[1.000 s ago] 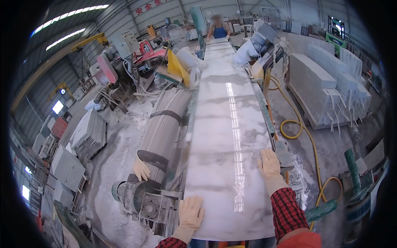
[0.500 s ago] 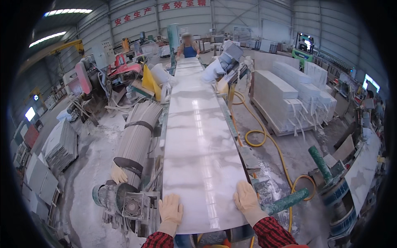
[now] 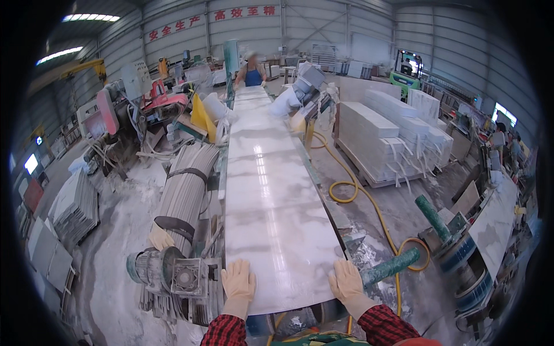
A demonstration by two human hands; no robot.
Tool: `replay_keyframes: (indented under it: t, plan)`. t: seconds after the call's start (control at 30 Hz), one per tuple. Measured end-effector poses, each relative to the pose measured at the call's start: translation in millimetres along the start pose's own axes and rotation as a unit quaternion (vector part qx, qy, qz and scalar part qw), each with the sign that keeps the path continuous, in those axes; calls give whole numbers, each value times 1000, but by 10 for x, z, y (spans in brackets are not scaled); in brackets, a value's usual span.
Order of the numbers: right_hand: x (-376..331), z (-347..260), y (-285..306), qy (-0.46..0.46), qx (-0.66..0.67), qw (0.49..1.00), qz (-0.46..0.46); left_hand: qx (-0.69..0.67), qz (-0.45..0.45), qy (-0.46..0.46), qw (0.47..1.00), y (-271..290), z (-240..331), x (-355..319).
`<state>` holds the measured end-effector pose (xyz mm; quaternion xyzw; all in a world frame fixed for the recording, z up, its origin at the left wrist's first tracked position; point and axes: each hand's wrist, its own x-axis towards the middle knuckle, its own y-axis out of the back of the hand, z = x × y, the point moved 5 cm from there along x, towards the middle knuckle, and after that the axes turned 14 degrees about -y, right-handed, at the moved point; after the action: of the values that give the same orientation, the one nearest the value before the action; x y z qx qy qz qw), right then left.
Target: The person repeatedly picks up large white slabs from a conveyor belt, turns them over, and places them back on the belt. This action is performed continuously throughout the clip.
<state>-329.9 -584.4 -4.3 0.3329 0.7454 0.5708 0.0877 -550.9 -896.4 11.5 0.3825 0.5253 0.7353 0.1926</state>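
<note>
A long, glossy white stone slab [image 3: 274,230] with grey-brown veining runs away from me along a narrow machine bed. My left hand [image 3: 238,286], in a cream glove, lies on the slab's left edge near its close end, fingers stretched forward. Across from it, my gloved right hand [image 3: 350,288] rests on the right edge, fingers also extended and flat. Neither hand is wrapped round anything; whether the thumbs reach under the slab is hidden. At the far end stands a co-worker [image 3: 252,74] in a blue apron, hands close to the slab.
Left of the bed are a dusty motor [image 3: 153,271], a spare glove [image 3: 160,237] and a strapped bundle of strips [image 3: 186,181]. On the right are a green roller [image 3: 389,268], a yellow hose [image 3: 378,207] and stacked stone blocks [image 3: 375,138]. A green forklift [image 3: 405,75] stands farther back.
The view has swung slightly right. Both hands stay flat at the slab's edges, the right one now a little closer to the near end. The co-worker's head has come up.
</note>
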Motion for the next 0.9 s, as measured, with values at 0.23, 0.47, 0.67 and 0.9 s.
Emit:
replay_keyframes:
  t: [0.23, 0.47, 0.67, 0.9]
  plan:
    - [-144, 1, 126, 26, -1, 999, 30, 3, 0, -32, 999, -10, 27, -190]
    - [-217, -48, 249, 45, 29, 995, 82, -1, 54, -114, 992, 216, 264, -773]
    - [-275, -57, 212, 34, 43, 993, 102, -47, 12, -122, 991, 286, 303, -1173]
    - [-444, 65, 103, -23, 10, 997, 73, -36, -65, -152, 986, 149, 128, -473]
